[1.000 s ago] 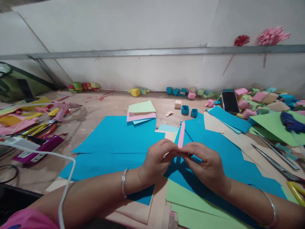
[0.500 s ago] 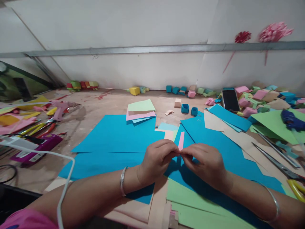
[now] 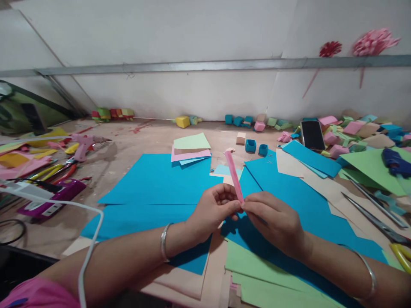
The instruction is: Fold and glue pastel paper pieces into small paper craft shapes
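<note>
A narrow pink paper strip (image 3: 234,174) stands up between my hands, leaning left at its top. My left hand (image 3: 215,210) pinches its lower end between thumb and fingers. From the other side, my right hand (image 3: 276,220) grips the same end, fingertips touching the left ones. Below both hands lie large blue paper sheets (image 3: 167,179). Light green sheets (image 3: 272,278) stick out under the right forearm. Beyond the strip are two small open blue paper boxes (image 3: 250,146) and a peach paper cube (image 3: 240,137).
A pink glue gun (image 3: 84,145) and a purple power strip (image 3: 59,196) are at left, with a white cable (image 3: 93,239) crossing my left forearm. Scissors (image 3: 375,220), a phone (image 3: 312,135) and a blue glue gun (image 3: 396,162) lie right. Paper cubes (image 3: 353,127) pile behind.
The pink strip has swung from leaning right to leaning left and shows more of its length. My left hand has turned so its thumb and curled fingers show.
</note>
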Demonstrator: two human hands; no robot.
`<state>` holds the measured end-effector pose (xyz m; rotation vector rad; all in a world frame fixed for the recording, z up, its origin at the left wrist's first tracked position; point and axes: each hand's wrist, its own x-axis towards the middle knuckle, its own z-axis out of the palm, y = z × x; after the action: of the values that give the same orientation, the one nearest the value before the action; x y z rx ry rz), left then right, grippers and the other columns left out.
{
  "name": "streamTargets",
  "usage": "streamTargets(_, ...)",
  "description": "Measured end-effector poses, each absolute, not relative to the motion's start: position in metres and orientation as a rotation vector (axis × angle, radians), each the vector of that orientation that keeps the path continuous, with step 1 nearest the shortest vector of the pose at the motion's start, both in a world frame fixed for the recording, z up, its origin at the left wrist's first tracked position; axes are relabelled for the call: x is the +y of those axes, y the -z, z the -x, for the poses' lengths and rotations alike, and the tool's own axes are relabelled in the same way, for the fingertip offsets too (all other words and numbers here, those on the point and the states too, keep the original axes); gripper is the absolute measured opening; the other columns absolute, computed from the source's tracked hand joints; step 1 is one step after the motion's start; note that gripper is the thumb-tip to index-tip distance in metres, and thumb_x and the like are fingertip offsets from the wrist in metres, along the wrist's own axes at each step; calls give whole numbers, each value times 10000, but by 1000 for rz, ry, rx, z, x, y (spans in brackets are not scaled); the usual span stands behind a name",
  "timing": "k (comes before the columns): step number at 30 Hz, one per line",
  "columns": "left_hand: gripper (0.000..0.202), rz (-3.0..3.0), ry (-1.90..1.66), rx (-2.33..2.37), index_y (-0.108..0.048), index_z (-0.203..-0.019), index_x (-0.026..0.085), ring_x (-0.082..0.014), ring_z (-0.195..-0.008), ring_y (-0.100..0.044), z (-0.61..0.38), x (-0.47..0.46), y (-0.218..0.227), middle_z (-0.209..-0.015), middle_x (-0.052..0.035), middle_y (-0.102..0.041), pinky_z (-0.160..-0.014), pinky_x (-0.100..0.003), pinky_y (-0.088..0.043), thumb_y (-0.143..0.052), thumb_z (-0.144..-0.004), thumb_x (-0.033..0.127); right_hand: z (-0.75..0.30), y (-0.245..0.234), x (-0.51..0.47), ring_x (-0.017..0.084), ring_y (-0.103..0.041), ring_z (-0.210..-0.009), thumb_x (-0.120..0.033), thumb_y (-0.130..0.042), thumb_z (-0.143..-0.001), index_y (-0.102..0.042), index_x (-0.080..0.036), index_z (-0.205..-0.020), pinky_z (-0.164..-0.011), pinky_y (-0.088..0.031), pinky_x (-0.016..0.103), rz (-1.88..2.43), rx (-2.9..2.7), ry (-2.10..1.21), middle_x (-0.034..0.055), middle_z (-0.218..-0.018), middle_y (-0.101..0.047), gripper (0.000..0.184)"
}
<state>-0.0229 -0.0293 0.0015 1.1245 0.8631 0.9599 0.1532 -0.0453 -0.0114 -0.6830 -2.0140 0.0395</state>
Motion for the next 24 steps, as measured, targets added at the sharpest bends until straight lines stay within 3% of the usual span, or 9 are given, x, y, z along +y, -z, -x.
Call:
streamTargets(10,244,-1158,-842,838,-644,-776,113,-98,-565,-593,29,-26,5,-648,-24,-632,-510,-202,-486,-765,-730,319,-157,12,-43,156,-657,-785,-98,-547,-894,-660,-179,-991,-679,-556,268,710,-2070,-51,70,-871,-704,169)
streamTargets(16,256,-1100,-707,844,-621,-743,122,-80,-517,-565,31,-26,1,-640,-4,-586,-389,-146,-359,-772,-710,325,-157,5,-46,153,-643,-726,-93,-527,-897,-660,-156,-900,-618,-540,251,673,-2114,-37,74,-827,-697,147)
streamTargets(24,312,-1007,-685,806,-650,-805,91,-104,-542,-614,29,-27,2,-658,-25,-618,-450,-178,-468,-816,-665,314,-158,10,-44,132,-653,-790,-119,-526,-910,-661,-195,-921,-677,-547,230,712,-2047,-225,64,-895,-682,155)
